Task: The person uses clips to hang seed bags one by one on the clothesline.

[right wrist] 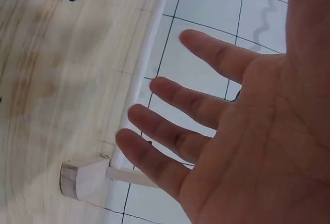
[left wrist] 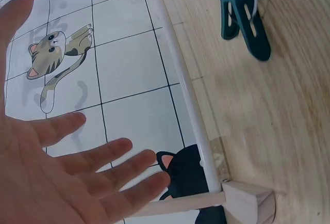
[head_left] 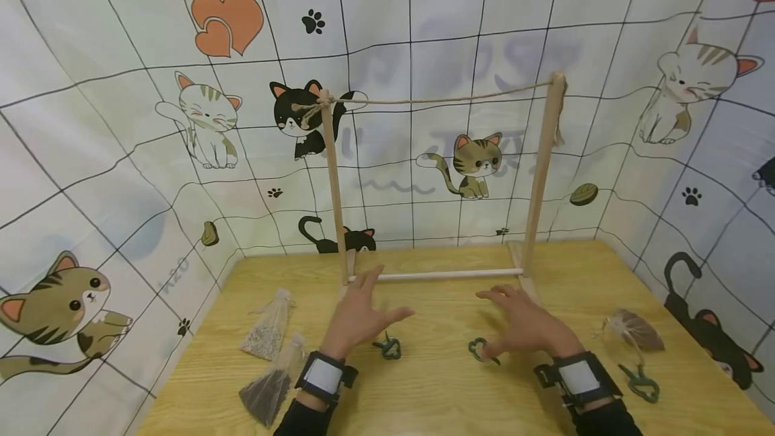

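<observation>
Both hands hover palm-down over the wooden table (head_left: pixel 436 395), fingers spread and holding nothing: the left hand (head_left: pixel 357 315) just beside a green clip (head_left: pixel 388 348), the right hand (head_left: pixel 523 327) touching or just above a second green clip (head_left: pixel 478 348). Beyond them stands a wooden rack (head_left: pixel 436 274) strung with twine (head_left: pixel 436 98). Mesh pouches (head_left: pixel 266 335) lie at left.

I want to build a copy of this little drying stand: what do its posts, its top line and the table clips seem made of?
Posts: pale unfinished wood, grain faintly visible. Top line: rough tan twine, likely jute, knotted at the ends. Clips: dark green, smooth, probably plastic; the left wrist view shows a metal spring ring.
</observation>
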The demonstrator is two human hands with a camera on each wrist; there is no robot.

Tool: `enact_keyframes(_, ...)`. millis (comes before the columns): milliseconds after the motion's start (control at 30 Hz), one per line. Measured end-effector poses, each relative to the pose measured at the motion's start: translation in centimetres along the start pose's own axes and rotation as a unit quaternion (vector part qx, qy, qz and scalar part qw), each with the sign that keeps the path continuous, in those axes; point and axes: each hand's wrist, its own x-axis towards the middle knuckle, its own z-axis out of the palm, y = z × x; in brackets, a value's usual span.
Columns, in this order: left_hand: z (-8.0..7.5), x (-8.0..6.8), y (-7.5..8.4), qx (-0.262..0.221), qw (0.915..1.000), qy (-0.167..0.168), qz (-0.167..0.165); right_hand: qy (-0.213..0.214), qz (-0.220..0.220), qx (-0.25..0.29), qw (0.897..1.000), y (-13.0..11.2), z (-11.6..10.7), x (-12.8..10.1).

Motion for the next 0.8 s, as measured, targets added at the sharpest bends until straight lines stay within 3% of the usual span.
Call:
enact_keyframes(467,0.3,-0.2,0.6,-0.089,0.9949,-0.04,0.027,-0.038,0.012,-0.014,0.999,-0.4,1.7,0.4)
enact_keyframes(800,0.6,0.1,1.0,-0.124,0.988,-0.051,0.077,-0.057,0.042,0.021,0.997,-0.5,1.6,0.6)
